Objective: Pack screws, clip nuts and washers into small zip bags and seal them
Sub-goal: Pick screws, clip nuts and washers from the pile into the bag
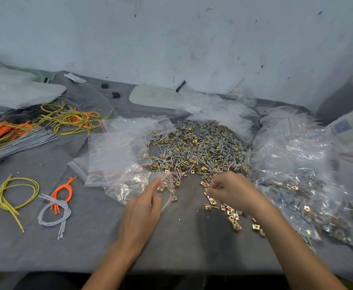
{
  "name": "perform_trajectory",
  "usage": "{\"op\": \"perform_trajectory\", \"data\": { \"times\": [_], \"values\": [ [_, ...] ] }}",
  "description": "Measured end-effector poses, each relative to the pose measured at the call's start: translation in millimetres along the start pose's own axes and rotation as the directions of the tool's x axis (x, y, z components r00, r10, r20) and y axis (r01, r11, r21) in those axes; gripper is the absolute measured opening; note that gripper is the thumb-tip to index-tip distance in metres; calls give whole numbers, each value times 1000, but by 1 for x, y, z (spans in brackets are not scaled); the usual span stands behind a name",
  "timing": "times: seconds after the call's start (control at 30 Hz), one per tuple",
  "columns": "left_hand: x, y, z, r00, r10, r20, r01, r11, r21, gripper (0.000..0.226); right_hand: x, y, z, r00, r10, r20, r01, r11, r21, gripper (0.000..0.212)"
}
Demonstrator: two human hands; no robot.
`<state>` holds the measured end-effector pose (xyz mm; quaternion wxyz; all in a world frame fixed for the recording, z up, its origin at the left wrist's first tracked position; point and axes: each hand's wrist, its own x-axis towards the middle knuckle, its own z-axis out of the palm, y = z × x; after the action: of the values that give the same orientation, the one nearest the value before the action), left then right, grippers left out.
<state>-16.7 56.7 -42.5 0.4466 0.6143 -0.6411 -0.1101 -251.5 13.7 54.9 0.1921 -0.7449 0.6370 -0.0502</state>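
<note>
Left hand (144,206): fingers pinch zip bag (137,185) open for filling.
Right hand (232,191): fingers pinching a screw (205,194); hardware pile (198,151) at 12 o'clock.

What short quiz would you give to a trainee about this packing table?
1. True or false: the left hand holds a zip bag.
2. Relative to the hardware pile, where do the filled bags lie? A) left B) right C) on top
3. Fill in: the loose cords at the front left are yellow, grey and ____.
Key: 1 true; 2 B; 3 orange.
</note>
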Motion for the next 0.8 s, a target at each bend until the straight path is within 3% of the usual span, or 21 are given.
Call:
{"op": "perform_trajectory", "data": {
  "times": [0.13, 0.37, 0.5, 0.6, 0.7, 0.8],
  "values": [
    [1, 2, -2, 1000, -18, 18, 18, 1000, 2, 49, -8, 19, 13, 993, 72, 88, -47, 965, -257, 8],
    [0, 4, -5, 998, -44, 53, 44, 999, -8, 48, -6, 19, 25, 995, 93, 34, -76, 939, -335, 21],
    [0, 6, -5, 997, -49, 65, 49, 999, -6, 48, -8, 12, 19, 1000, 21, -13, -24, 975, -219, 21],
    [0, 4, -4, 997, -47, 66, 48, 999, -6, 47, -12, -4, 17, 998, -63, 14, 63, 998, -29, 15],
    [0, 3, -3, 996, -46, 72, 46, 999, -1, 48, -14, -28, 26, 988, -155, 17, 149, 969, 197, 13],
    [-1, 4, -4, 995, -37, 89, 38, 999, -4, 50, -9, -53, 39, 980, -197, -25, 197, 949, 245, 15]
  ]
}}
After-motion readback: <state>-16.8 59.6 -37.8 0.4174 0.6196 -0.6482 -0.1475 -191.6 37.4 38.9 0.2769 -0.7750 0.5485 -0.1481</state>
